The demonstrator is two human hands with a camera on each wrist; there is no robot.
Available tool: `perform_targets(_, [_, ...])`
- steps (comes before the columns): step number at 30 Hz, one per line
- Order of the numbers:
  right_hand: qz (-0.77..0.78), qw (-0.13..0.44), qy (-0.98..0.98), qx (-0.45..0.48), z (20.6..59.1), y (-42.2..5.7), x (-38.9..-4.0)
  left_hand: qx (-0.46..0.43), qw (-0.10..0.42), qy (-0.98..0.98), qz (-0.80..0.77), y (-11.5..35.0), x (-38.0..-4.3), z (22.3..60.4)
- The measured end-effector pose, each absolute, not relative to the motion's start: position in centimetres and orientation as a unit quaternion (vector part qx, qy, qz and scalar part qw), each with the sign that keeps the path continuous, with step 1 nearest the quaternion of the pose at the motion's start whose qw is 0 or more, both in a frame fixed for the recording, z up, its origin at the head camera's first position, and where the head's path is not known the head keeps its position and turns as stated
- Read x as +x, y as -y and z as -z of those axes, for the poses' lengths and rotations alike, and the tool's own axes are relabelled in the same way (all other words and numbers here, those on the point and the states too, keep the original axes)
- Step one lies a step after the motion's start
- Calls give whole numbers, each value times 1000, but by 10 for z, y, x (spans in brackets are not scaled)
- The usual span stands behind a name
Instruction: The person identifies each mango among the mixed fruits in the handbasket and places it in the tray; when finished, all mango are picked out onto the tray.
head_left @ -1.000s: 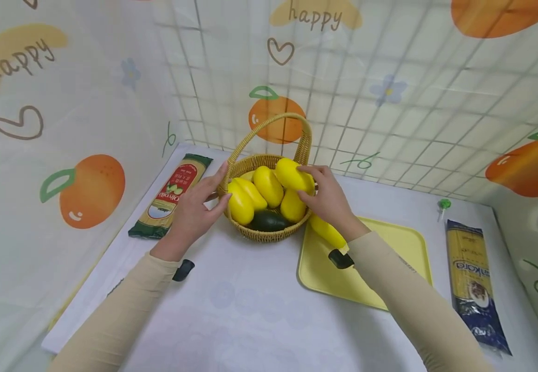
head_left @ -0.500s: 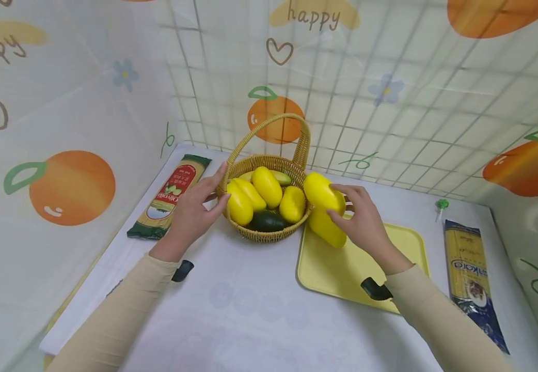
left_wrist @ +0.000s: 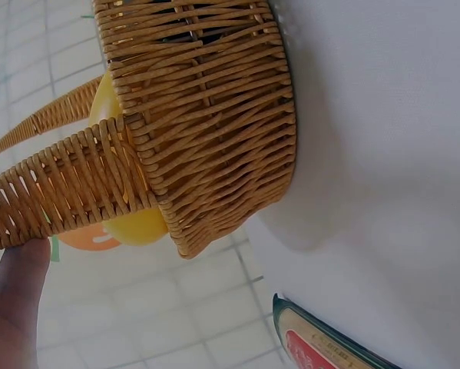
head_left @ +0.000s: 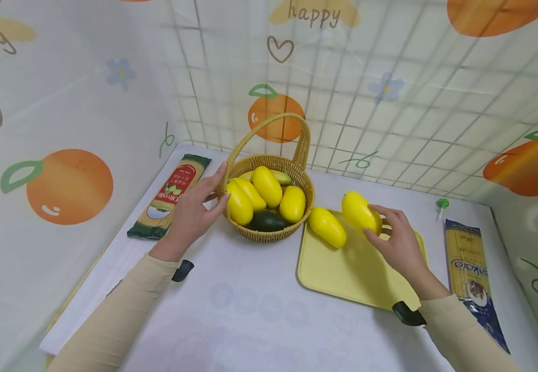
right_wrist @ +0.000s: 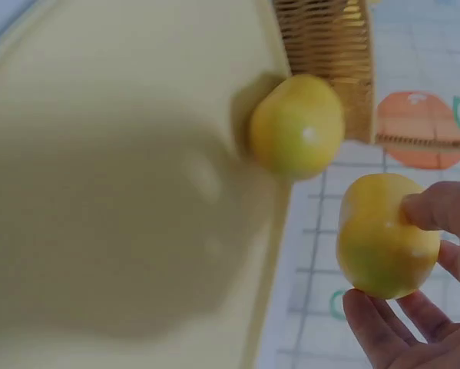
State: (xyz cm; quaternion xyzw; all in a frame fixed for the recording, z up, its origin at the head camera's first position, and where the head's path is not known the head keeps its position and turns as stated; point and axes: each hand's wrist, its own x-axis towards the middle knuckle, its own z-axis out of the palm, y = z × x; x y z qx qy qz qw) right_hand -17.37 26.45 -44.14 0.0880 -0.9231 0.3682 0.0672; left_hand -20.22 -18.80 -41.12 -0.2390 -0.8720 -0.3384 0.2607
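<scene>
Head view looks forward and down toward the far edge of the worktop [head_left: 250, 289]; close-in wrist views share the basket [head_left: 269, 236].

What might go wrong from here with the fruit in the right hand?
The held yellow fruit looks smooth and rounded, so it could slip from the right hand. Set down carelessly, it might knock the second yellow fruit, which lies at the tray's edge beside the basket. The left hand touches the basket's handle; a tug might tip it.

Mangoes [head_left: 361, 213] yellow; tray [head_left: 338, 279] paler yellow; basket [head_left: 269, 236] woven tan
</scene>
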Motion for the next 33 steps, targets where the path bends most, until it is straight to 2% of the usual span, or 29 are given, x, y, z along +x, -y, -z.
perform_targets(14, [-368,24,929,35,478,-290,-159,-239,255,873,339,189,-202,412])
perform_targets(33, [-376,40,926,5,478,-299,-157,-234,255,877,334,187,-202,410])
